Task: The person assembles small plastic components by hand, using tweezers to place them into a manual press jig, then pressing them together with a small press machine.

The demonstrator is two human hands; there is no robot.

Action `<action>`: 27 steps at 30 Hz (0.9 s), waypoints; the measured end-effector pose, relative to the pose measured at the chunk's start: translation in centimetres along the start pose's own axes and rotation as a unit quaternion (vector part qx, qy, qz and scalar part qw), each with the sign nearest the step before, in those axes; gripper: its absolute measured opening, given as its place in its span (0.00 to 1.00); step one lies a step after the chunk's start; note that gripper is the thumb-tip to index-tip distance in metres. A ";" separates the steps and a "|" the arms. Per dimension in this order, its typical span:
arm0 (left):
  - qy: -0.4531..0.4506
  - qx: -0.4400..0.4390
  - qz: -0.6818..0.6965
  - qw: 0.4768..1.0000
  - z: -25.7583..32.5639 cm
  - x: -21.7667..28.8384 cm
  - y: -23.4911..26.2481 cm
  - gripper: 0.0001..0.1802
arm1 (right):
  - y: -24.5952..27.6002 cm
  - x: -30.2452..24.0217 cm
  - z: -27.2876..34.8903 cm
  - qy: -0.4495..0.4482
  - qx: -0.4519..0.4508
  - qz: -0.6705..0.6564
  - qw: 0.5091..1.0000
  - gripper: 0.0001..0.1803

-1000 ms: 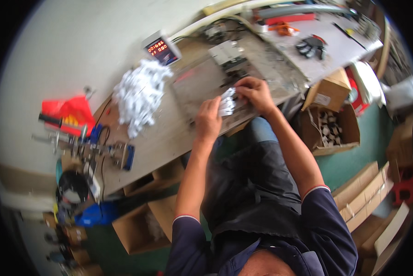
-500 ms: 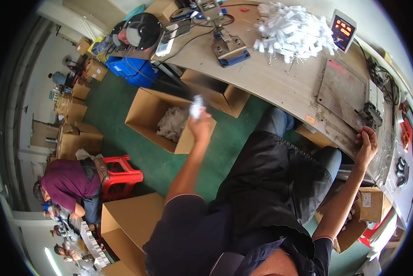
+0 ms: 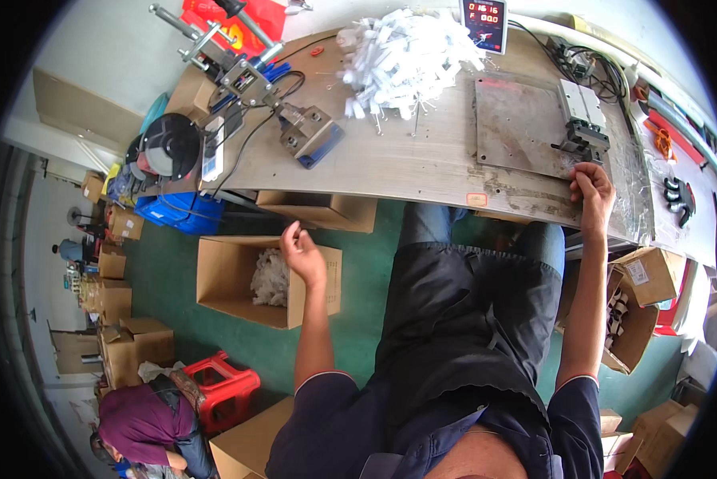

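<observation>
My left hand is over the near wall of an open cardboard box, its fingers loosely apart with nothing visible in them. Inside that box lies a heap of whitish translucent pieces. My right hand is at the table's front edge, thumb and fingers pressed together; whatever they may pinch is too small to make out. Just beyond it stands a small clamp fixture with a pale block, mounted beside a flat metal plate. A large pile of white strip-like pieces with thin wire ends lies farther back.
A hand press stands on the table, left of a counter with red digits. A black reel and blue bin are at left. Another person bends by a red stool. Right: a black glove.
My left hand no longer holds the white bundle it carried above the box; it is now empty and lower over the box. My right hand stays near the fixture. The whole view has turned.
</observation>
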State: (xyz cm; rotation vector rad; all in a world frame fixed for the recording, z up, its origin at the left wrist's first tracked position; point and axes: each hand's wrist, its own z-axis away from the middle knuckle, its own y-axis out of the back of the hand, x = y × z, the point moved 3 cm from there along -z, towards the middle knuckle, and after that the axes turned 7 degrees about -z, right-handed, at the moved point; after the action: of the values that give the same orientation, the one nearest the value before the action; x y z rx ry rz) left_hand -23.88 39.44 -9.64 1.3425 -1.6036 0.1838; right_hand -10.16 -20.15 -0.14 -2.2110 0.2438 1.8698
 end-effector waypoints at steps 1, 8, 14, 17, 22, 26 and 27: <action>-0.078 -0.006 0.015 0.997 -0.5 4.9 -1.3 0.14 | 0.3 0.0 0.0 -0.004 0.001 0.002 1.000 0.10; -0.256 -0.119 0.035 0.959 -6.6 18.7 -9.7 0.13 | -1.0 -0.2 0.3 -0.005 0.005 -0.012 1.000 0.09; -0.252 -0.120 -0.004 0.960 -14.2 22.3 -17.4 0.24 | -1.5 0.0 0.1 -0.019 -0.011 -0.049 0.999 0.09; -0.278 -0.151 -0.004 0.949 -15.6 26.1 -20.0 0.31 | -0.8 0.3 0.0 -0.023 0.000 -0.043 0.999 0.08; -0.376 -0.272 -0.138 0.875 -15.3 30.9 -22.8 0.43 | -0.7 0.3 -0.1 -0.024 0.001 -0.055 0.998 0.09; -0.387 -0.279 -0.237 0.846 -14.4 31.4 -24.6 0.46 | -1.1 -0.1 0.0 -0.032 0.011 -0.050 0.998 0.09; -0.407 -0.256 -0.216 0.850 -13.9 31.5 -24.6 0.44 | -1.1 -0.1 0.0 -0.033 0.007 -0.052 0.998 0.09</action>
State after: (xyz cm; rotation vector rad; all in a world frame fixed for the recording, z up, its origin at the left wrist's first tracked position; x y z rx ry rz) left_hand 7.59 18.60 9.53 1.3671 -1.7547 -1.1560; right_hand -9.86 -19.07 0.06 -2.1058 0.1263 1.8752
